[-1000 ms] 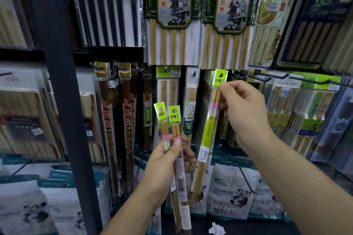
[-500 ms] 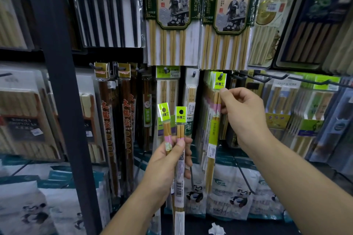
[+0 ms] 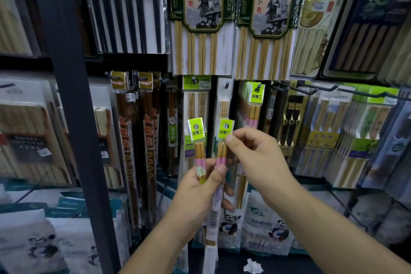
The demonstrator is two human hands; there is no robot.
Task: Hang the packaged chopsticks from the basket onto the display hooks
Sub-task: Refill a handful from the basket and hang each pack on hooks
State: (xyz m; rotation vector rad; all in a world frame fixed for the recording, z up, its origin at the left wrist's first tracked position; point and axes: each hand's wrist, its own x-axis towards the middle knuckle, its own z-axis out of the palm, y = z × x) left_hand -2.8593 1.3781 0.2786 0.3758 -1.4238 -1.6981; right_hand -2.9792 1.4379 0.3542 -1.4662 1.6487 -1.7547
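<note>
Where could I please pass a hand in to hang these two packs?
Bare rod shows on the long black hooks right of the lime-tagged hook, whose packs reach its tip. Left of it, the pale packs and brown packs hang crowded together.

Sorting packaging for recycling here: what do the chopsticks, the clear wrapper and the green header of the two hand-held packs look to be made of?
Chopsticks: likely bamboo or pale wood, matte tan, with a pink painted band. Wrapper: clear plastic film, glossy and see-through. Green header: probably printed paper or card with a punched hole; the film's sheen leaves that open.
</note>
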